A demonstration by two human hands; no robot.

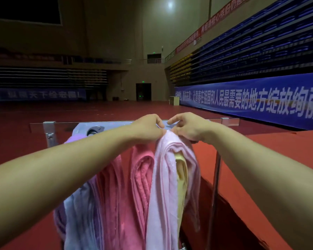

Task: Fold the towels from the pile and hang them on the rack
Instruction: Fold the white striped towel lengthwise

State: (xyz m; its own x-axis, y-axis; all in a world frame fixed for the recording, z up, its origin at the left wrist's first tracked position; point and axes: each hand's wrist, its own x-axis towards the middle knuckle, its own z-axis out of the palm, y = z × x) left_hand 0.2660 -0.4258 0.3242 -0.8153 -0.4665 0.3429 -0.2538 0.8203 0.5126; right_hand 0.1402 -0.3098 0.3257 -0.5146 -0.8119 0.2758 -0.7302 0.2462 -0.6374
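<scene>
Both forearms reach forward from the bottom corners to the rack's top bar (116, 123). At the bar the left hand (148, 126) and right hand (186, 126) each pinch the top fold of the pale pink towel (163, 177), which drapes over it, a yellow towel (181, 177) tucked inside its folds. Left of it hang a deep pink towel (132, 186) and a lavender one (79, 213). Uneven draping could let the bunched towel slide off. No containers show; the pile is out of view.
</scene>
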